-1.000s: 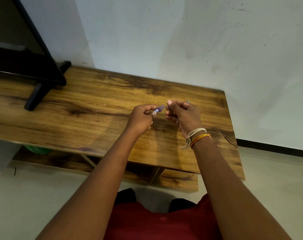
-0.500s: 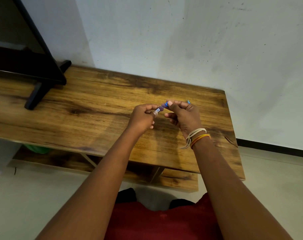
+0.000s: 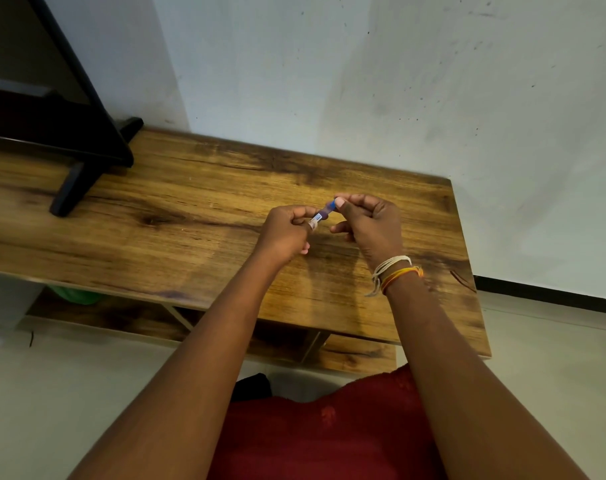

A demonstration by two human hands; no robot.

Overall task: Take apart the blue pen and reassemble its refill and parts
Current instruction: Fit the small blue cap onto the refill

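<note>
The blue pen (image 3: 323, 213) is held in the air above the wooden table (image 3: 197, 216), slanting up to the right. Only a short stretch shows between the hands: a purple-blue barrel with a white label. My left hand (image 3: 285, 233) pinches its lower, labelled end. My right hand (image 3: 371, 223), with thread bands on the wrist, pinches the upper blue end between thumb and fingers. The rest of the pen is hidden inside both fists. No loose pen parts are visible on the table.
A black TV stand foot (image 3: 76, 181) and the screen's edge stand at the table's left rear. The white wall rises behind. Under the table a lower shelf (image 3: 350, 355) and something green (image 3: 76, 296) show. My red clothing fills the bottom.
The hands have stayed close together on the pen. The blue tip that stuck out beyond my right fingers half a second ago is now hidden.
</note>
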